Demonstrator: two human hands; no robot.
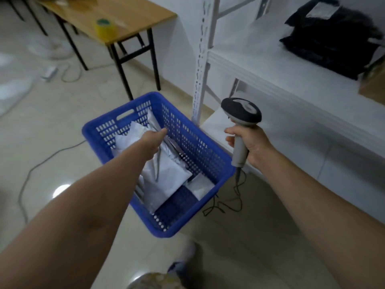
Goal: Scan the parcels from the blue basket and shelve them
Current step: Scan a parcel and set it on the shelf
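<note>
A blue basket [208,155] stands on the floor beside a white shelf unit [270,80]. Several white and grey parcels [166,176] lie inside it. My left hand [153,140] reaches down into the basket, its fingers at the upper edge of a grey parcel [156,159] standing among the white ones; whether it grips that parcel is hidden by the back of the hand. My right hand [253,147] is closed around the handle of a grey barcode scanner [241,113], held upright to the right of the basket, its cable trailing to the floor.
A black bagged parcel [333,38] with a white label lies on the upper shelf, a brown box [373,84] at its right. A wooden table [116,17] with a yellow tape roll [105,28] stands behind the basket. Cables [37,165] run across the tiled floor.
</note>
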